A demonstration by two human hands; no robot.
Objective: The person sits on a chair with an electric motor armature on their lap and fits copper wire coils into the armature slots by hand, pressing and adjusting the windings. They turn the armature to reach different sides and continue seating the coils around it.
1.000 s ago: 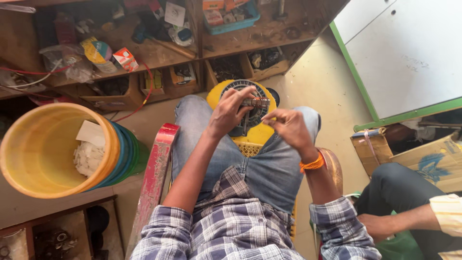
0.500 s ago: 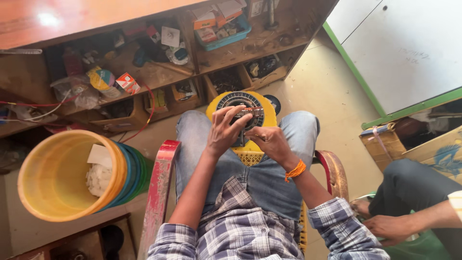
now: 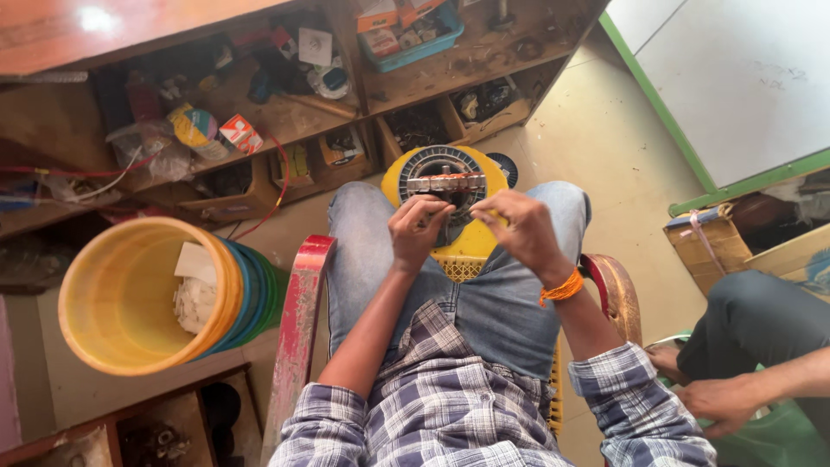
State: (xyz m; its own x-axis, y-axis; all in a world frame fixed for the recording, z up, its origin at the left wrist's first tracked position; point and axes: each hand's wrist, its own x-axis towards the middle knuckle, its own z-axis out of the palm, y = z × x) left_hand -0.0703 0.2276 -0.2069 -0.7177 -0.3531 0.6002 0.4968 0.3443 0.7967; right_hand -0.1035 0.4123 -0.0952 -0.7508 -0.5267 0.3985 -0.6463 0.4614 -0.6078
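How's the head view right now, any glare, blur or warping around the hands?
Head view: both hands, left hand and right hand, are sharp and evenly lit on the round motor part; glare spot on the tabletop top left; wall panel bright; edges bend with wide-angle distortion.

Round motor part (image 3: 445,186) lower half behind both hands, shelf clutter (image 3: 285,69) perhaps too small to identify
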